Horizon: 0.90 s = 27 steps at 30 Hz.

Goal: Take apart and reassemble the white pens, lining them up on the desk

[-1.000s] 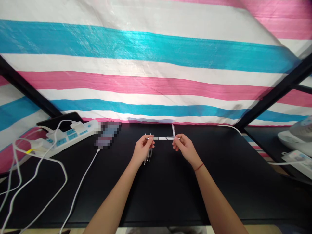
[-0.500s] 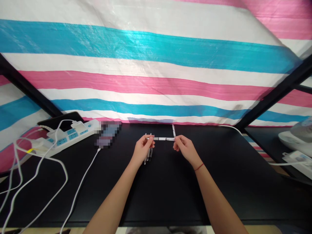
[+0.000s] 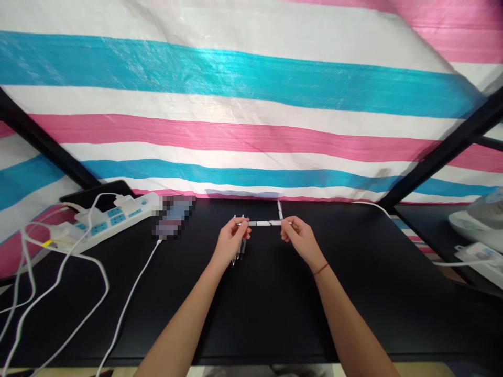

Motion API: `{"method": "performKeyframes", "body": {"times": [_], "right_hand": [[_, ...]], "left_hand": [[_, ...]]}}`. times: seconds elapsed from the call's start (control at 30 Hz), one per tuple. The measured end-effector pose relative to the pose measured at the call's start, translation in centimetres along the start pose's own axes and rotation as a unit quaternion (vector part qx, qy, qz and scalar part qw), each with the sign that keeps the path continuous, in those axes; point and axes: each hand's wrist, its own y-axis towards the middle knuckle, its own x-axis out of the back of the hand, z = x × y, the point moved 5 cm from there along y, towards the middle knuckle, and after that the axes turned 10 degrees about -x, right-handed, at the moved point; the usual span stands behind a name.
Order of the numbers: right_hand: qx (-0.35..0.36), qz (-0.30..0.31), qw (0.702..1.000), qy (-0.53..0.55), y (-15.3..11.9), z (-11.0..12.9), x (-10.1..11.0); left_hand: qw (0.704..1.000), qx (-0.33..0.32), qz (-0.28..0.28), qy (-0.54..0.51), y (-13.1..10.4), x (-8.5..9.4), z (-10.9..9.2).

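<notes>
A slim white pen (image 3: 264,223) with dark bands is stretched level between both hands above the black table (image 3: 267,303). My left hand (image 3: 234,234) pinches its left end. The fingers of my right hand (image 3: 294,230) are closed on its right end. Just beyond my right hand another white pen (image 3: 280,208) lies pointing away, toward the striped sheet. Several pens (image 3: 239,253) lie side by side under and beside my left hand, partly hidden by it.
To the left are a white power strip (image 3: 118,221) with plugs, loose white cables (image 3: 106,277) and a blurred phone (image 3: 175,215) on a cable. A striped sheet (image 3: 251,136) hangs behind the table. Another power strip (image 3: 481,262) is at the far right.
The right part of the held pen looks slightly different, with its dark band now slanting near my right hand. Both hands have hardly moved.
</notes>
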Motion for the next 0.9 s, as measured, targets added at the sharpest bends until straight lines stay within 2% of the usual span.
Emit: {"method": "performKeyframes", "body": {"times": [0.13, 0.43, 0.67, 0.9], "right_hand": [[0.009, 0.015, 0.999, 0.029, 0.01, -0.16, -0.21], [0.000, 0.001, 0.999, -0.034, 0.06, -0.07, -0.04], [0.018, -0.001, 0.999, 0.044, -0.03, -0.03, -0.14], [0.016, -0.019, 0.999, 0.020, 0.23, -0.44, 0.16]], "left_hand": [[1.000, 0.004, -0.003, -0.003, -0.01, 0.01, -0.01], [1.000, -0.016, 0.014, 0.018, 0.06, -0.01, 0.41], [0.999, -0.015, 0.018, 0.023, 0.03, -0.12, 0.38], [0.999, -0.021, 0.024, 0.026, 0.09, -0.08, 0.48]]}}
